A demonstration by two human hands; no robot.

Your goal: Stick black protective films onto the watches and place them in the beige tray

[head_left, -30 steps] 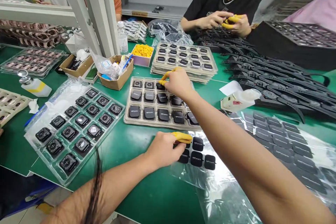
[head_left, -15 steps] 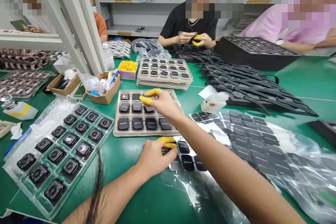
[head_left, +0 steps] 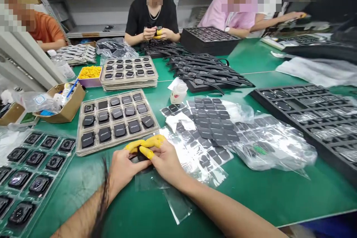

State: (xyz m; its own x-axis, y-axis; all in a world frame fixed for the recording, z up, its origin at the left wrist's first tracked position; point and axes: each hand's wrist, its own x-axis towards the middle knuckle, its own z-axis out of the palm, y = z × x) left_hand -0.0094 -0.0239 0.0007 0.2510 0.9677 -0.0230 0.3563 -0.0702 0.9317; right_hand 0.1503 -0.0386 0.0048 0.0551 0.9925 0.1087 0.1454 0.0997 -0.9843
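My left hand [head_left: 124, 165] and my right hand [head_left: 167, 158], both with yellow finger cots, meet in front of the beige tray [head_left: 117, 138]. Their thumbs and fingertips are closed around a small black piece [head_left: 141, 157], apparently a watch case. Fingers cover most of it. Square watch cases with black printed films [head_left: 120, 129] fill most of the tray; one back-row pocket [head_left: 102, 105] shows only a flat dark bottom. Beneath and right of my hands lie clear backing sheets with black square stickers [head_left: 205, 160].
At left stands a clear tray of watch cases [head_left: 35, 158]. Behind are stacked trays [head_left: 129, 81], a box of yellow finger cots [head_left: 89, 72], a cardboard box [head_left: 69, 106], a small white bottle [head_left: 178, 93] and black straps [head_left: 206, 70]. A black compartment tray [head_left: 295, 119] lies right. Several co-workers sit opposite.
My right hand has come back from the beige tray's back row to meet my left hand, and both now hold a small black piece. The view has swung to the right.
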